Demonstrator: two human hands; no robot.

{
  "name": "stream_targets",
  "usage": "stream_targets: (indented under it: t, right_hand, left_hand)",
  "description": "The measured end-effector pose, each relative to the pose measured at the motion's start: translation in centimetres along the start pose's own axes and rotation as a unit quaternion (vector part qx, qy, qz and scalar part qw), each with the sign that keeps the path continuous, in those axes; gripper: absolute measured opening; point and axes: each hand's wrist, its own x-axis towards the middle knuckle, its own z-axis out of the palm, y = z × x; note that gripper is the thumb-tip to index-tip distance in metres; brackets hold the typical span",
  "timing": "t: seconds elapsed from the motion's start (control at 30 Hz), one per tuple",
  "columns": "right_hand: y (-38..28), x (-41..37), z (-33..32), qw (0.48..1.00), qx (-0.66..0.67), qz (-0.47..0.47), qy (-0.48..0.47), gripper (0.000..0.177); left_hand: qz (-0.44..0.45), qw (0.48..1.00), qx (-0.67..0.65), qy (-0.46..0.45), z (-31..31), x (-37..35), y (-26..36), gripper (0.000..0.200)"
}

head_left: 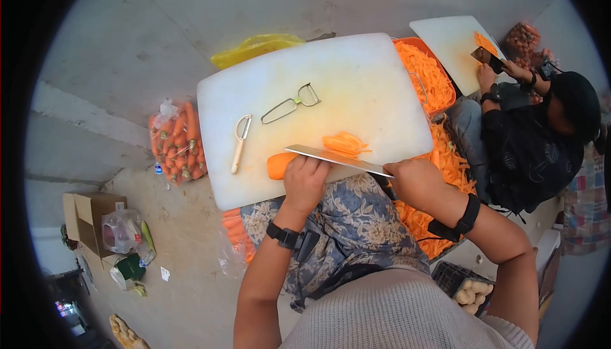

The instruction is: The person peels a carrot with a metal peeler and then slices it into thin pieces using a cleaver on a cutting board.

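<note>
Left hand [305, 180]: fingers curled over a carrot [277, 165] at the near edge of the cutting board [305, 62]
Right hand [417, 186]: gripping the knife [340, 160] at the board's near right edge
Carrot: lying on the board's near side
Carrot slices [344, 144]: on the board, right of its middle
White peeler [238, 158]: on the board's left side
Metal peeler [297, 100]: around the board's middle

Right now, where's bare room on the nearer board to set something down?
Two bare patches on the board: the far left corner, beyond the pale-handled peeler, and the wide right part between the wire peeler and heaped shreds. Crowded: the near edge, with the left hand on the carrot, the right hand gripping the knife, and slices beyond it.
</note>
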Motion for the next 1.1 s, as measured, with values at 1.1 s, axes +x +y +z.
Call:
stream_targets:
  t: [1.1]
  right_hand:
    - [-0.2,-1.6,0.9,1.000,0.002,-0.012,0.022,0.015]
  left_hand:
    - [0.014,1.000,-0.005,0.015,-0.3,-0.2,0.0,0.020]
